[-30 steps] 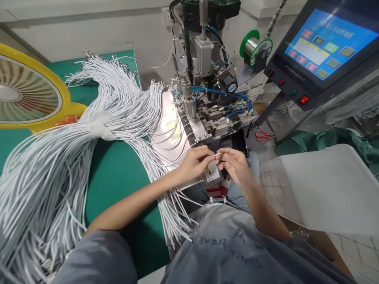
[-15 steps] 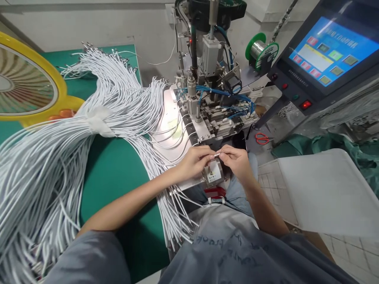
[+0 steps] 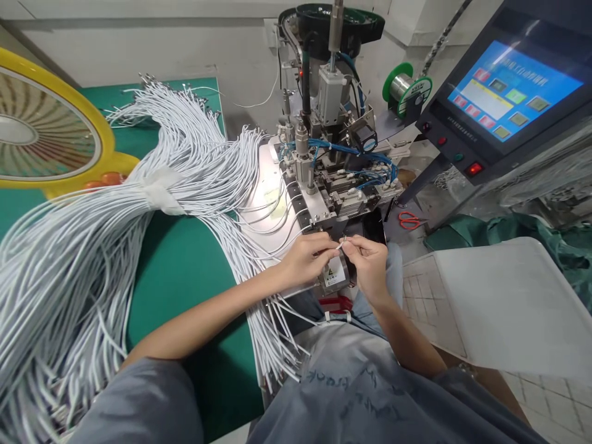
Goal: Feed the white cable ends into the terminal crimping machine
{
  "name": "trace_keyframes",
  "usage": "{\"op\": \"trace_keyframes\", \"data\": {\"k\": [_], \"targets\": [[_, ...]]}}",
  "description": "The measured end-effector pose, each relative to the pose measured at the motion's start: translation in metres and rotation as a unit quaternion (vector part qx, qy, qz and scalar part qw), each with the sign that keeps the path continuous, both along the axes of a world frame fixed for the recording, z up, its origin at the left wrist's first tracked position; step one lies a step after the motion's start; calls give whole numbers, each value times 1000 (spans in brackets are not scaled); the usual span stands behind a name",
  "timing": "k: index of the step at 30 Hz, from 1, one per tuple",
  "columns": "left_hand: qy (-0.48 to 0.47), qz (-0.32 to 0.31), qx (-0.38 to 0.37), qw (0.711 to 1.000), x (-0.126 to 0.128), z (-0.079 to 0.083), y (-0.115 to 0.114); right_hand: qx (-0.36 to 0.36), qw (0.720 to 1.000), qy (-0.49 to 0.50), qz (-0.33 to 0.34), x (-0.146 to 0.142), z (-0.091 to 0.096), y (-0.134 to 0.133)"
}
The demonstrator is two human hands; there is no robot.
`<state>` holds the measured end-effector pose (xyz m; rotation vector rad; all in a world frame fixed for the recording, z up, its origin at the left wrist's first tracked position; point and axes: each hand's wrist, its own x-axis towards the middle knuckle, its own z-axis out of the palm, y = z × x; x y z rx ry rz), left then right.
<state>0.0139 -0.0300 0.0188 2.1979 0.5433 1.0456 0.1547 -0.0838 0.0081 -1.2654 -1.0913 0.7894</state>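
At the near front edge of the machine [image 3: 330, 98], the left hand [image 3: 311, 256] and the right hand [image 3: 369, 265] meet, both clamped by thumb and fingertips on the end of one white wire [image 3: 340, 245]. The left hand grips it from the machine's left side; the right hand pinches at the tip, whose detail is too small to make out.

The step seems to be working the tip by fingertip. To do it well, the left grip should stay firm and close behind the tip so the wire cannot twist, while the right fingers work lightly along its axis, without bending it. Good light and steady wrists would help, as the end is small.

Of containers, a dark bowl [image 3: 374, 26] tops the machine; whether it has anything in it cannot be told from here. Behind the machine, to its right, a green-flanged spool [image 3: 388, 81] carries wound silvery strand [image 3: 400, 86]. Left of the machine, no box holds the big bundle [image 3: 78, 283]; only a white wrap [image 3: 163, 192] gathers it, lying over the green bench [image 3: 185, 271].
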Motion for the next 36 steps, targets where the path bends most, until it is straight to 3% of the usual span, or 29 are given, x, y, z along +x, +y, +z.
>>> {"op": "trace_keyframes", "data": {"k": [3,5,9,12,17,21,24,27,29,33,36], "targets": [[30,10,42,999,-2,1,1,52,987,-149,-42,2,9,-2],[61,3,72,996,-5,2,4,52,980,-191,-8,9,14,0],[72,-27,62,995,-8,5,10,-32,986,-109,125,26,17,11],[59,-42,26,997,-7,8,10,-37,983,-76,163,30,14,15],[19,-13,-3,1000,-3,6,4,3,996,-71,51,14,8,8],[43,18,71,996,-4,4,3,65,973,-216,-46,4,9,0],[108,42,184,976,-7,3,6,94,941,-322,-42,7,14,-1],[140,63,242,958,-8,2,7,80,941,-328,1,11,19,2],[117,57,213,968,-7,1,6,73,954,-290,18,10,19,5],[25,42,67,997,-3,1,3,79,976,-201,-17,3,12,6],[6,49,41,998,-1,1,0,82,966,-236,-70,-4,8,2]]}}
